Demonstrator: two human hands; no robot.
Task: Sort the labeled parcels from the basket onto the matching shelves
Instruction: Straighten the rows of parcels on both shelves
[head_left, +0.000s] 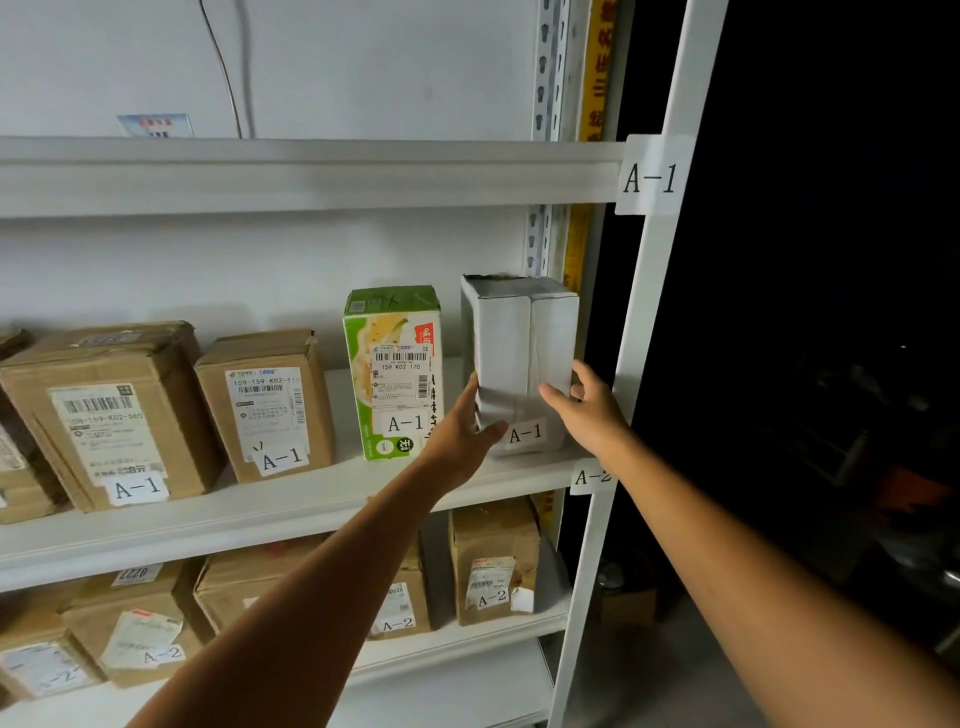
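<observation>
Four A-1 parcels (137, 488): two brown boxes (111, 415) (265, 400), one green carton (392, 374), one white box (519, 353); two hands (462, 421) (587, 410).

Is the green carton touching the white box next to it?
Apart. The head view shows a strip of wall between the green carton and the white box, above the left hand.

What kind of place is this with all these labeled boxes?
Probably a courier parcel storeroom: white metal shelving bearing an A-1 tag and an A-2 tag, cardboard boxes carrying barcoded shipping labels, and a white parcel stickered A-1.
</observation>
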